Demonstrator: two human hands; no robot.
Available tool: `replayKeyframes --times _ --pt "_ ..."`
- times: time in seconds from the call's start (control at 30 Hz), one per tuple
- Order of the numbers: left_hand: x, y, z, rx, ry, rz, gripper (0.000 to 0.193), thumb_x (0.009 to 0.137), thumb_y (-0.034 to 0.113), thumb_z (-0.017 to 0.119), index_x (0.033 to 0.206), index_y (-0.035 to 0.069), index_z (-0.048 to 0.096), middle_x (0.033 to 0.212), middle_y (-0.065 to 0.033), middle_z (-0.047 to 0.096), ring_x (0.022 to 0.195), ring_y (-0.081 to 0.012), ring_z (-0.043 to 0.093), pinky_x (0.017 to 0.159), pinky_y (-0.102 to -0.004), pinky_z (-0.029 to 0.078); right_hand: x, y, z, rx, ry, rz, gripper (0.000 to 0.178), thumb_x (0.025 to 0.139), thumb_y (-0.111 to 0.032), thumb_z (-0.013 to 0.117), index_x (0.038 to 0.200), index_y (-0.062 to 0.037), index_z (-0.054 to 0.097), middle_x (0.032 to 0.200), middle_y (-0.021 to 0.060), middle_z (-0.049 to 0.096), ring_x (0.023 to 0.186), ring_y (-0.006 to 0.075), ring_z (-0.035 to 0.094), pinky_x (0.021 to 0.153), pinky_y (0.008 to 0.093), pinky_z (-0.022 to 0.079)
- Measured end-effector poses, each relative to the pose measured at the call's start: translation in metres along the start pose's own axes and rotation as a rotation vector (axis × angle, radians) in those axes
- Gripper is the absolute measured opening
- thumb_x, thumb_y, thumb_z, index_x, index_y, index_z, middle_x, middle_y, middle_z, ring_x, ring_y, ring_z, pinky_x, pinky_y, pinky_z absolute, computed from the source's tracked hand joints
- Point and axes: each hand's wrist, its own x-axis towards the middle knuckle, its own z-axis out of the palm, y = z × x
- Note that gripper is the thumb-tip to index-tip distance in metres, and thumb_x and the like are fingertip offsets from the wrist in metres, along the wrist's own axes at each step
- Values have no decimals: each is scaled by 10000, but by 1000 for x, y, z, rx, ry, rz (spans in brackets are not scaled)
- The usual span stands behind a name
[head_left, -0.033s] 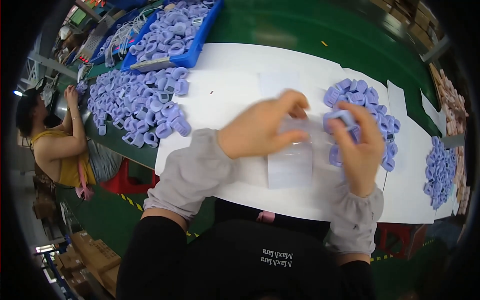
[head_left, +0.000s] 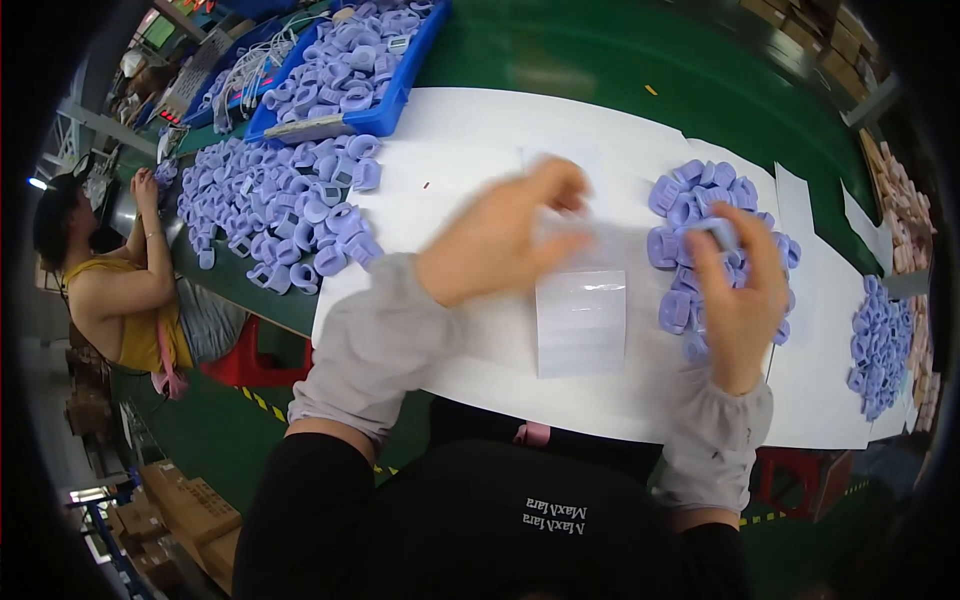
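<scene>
My left hand is over the white tabletop, smeared by motion, its thumb and fingers bent. A hazy translucent patch shows beside its fingertips; I cannot tell whether it holds clear film. My right hand pinches a lavender ring-shaped plastic device with a small dark window between thumb and fingers. It hovers at the pile of similar lavender ring devices on the right. Between my hands, a flat stack of clear plastic bags lies on the white paper.
A large heap of lavender ring devices lies at left, with a full blue bin behind it. Another lavender pile and pinkish pieces are far right. A seated person works at the left.
My left hand has moved left, away from the bag stack, uncovering its upper part. My right hand has shifted slightly right with the lavender device.
</scene>
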Motion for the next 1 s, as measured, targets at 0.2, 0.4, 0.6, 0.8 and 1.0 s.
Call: replayKeyframes --times 0.2,0.4,0.6,0.8,1.0 --pt "-32 -50 -121 954 336 -547 242 800 270 700 807 34 649 827 -156 657 804 -327 635 702 -406 491 12 45 -36 -401 223 -117 302 833 -93 688 1111 5 626 1154 139 594 1099 264 553 970 330 402" --pt "-33 -46 -124 790 139 -748 309 781 300 721 872 7 691 753 -156 663 713 -298 638 651 -384 493 11 12 -10 -259 129 -343 349 838 -54 656 1178 -5 594 1227 149 561 1143 270 534 976 343 401" --pt "12 13 -36 -11 -153 -241 143 906 104 598 983 6 669 823 -25 631 816 -70 554 709 -227 439 11 0 29 329 -434 -269 480 840 -43 641 1305 -36 522 1336 119 526 1202 247 512 990 340 390" --pt "7 9 29 -575 -190 -420 243 978 82 465 1193 -4 540 1017 -69 614 933 -127 596 835 -252 477 -4 15 42 549 -400 -261 465 903 -57 595 1337 35 455 1360 150 511 1228 235 497 1037 351 377" --pt "4 15 37 -1011 -53 -689 304 992 161 450 1238 -9 509 1064 -112 615 940 -213 644 848 -320 521 -7 9 40 724 -428 160 412 936 -60 558 1325 33 463 1347 138 526 1167 187 528 986 306 424"
